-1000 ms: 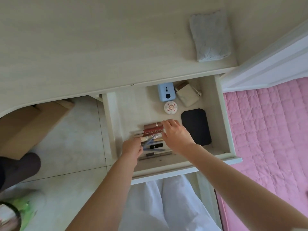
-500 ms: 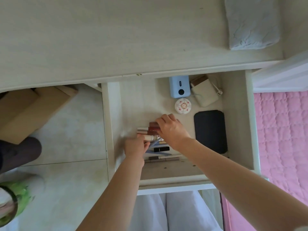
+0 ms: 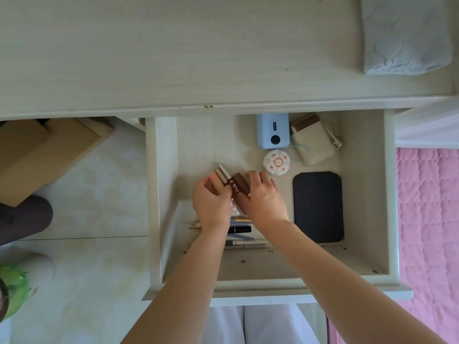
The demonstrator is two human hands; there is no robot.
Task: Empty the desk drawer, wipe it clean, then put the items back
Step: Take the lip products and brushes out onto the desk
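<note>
Counter (image 3: 173,50) above open drawer (image 3: 362,194) | my hands, left (image 3: 211,207) and right (image 3: 263,199), have just gathered tubes (image 3: 233,183), both grasping them | emptying barely begun

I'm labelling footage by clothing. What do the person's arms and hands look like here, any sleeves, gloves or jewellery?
Both forearms are bare, with no sleeves or gloves in view. The left hand shows nothing worn. The right hand seems to have a small ring on one finger.

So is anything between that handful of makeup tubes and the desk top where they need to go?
Nothing visible. Both hands, left hand and right hand, grip the tubes; the desk top above is bare there, with the cloth far right.
</note>
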